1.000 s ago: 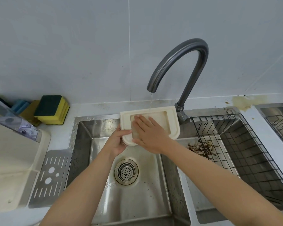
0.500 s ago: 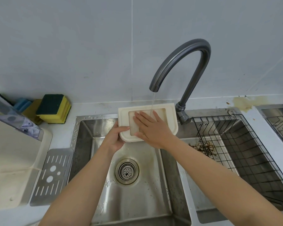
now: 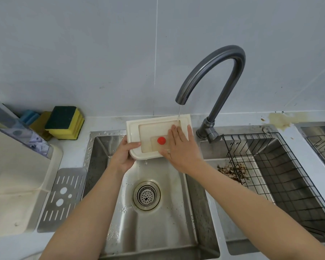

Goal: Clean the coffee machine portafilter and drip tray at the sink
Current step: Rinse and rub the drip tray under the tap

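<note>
A cream plastic drip tray (image 3: 150,126) is held over the steel sink (image 3: 158,218), under a thin stream of water from the dark grey faucet (image 3: 212,72). My left hand (image 3: 123,156) grips the tray's lower left corner. My right hand (image 3: 182,149) lies flat, fingers spread, on the tray's right side with the water hitting its fingertips. A small red round float (image 3: 161,140) shows inside the tray's recess. The slotted metal drip-tray grate (image 3: 61,199) lies on the counter left of the sink. No portafilter is in view.
A cream coffee machine (image 3: 15,177) stands at the far left. Yellow-green sponges (image 3: 64,122) are stacked by the wall. A black wire basket (image 3: 274,175) sits in the right basin, with coffee grounds (image 3: 231,171) beneath it. A brown stain (image 3: 281,119) marks the counter at the back right.
My right hand slid from the tray's middle to its right side, uncovering the red float. The tray shifted slightly left and back under the stream.
</note>
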`<state>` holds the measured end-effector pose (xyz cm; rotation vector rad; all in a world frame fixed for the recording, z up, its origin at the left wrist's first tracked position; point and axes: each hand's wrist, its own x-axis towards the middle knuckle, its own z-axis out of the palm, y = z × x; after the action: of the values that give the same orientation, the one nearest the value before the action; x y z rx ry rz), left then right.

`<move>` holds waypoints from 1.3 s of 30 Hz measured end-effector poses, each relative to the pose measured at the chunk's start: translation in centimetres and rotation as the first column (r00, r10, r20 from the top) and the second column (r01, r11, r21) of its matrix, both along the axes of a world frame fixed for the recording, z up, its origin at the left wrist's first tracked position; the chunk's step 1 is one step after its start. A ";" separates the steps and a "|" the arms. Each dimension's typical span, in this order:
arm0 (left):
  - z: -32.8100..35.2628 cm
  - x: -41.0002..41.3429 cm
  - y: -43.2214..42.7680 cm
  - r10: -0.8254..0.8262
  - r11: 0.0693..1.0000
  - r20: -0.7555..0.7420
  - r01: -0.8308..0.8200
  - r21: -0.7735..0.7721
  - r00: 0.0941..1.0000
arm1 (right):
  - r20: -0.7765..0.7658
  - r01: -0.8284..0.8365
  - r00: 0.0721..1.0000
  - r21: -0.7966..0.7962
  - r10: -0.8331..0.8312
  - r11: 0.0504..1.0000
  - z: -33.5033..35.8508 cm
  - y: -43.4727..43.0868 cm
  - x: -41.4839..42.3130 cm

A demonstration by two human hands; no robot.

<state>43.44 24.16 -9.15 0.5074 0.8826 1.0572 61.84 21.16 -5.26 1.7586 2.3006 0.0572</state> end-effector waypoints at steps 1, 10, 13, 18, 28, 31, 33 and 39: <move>-0.1 -0.1 0.0 0.013 1.000 0.012 -0.013 0.003 1.000 | -0.013 0.010 1.000 -0.022 -0.010 1.000 -0.1 -0.4 -0.3; 0.0 -0.2 -0.5 -0.037 0.998 -0.001 0.037 0.056 0.999 | -0.199 -0.009 0.980 -0.010 0.007 1.000 0.4 -1.6 -0.5; 0.1 0.0 -0.6 -0.067 0.997 0.010 0.066 0.044 0.998 | -0.330 -0.047 0.942 0.070 0.067 0.996 1.1 -1.6 -0.1; 0.5 0.6 -0.4 -0.084 0.996 0.022 0.083 0.035 0.996 | -0.440 -0.023 0.891 0.206 0.113 0.978 1.8 -1.0 0.0; 1.6 2.2 0.2 -0.088 0.996 0.101 0.090 -0.018 0.991 | -0.106 -0.200 0.973 0.069 0.206 0.977 0.1 -0.3 -1.8; 1.9 2.4 0.4 -0.080 0.996 0.088 0.082 -0.028 0.993 | -0.096 -0.233 0.967 0.060 0.238 0.971 -0.3 -0.4 -1.7; 1.8 2.4 0.6 -0.064 0.997 0.048 0.066 -0.036 0.997 | -0.121 -0.259 0.958 0.040 0.262 0.965 -0.3 -0.3 -1.0; 1.4 2.4 0.5 -0.088 0.996 0.029 0.089 -0.023 0.996 | -0.190 -0.353 0.922 -0.063 0.336 0.933 0.7 0.9 1.2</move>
<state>45.86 24.61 -7.75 0.5061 0.8397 0.9697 63.08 22.08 -4.60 1.3406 2.6685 -0.1520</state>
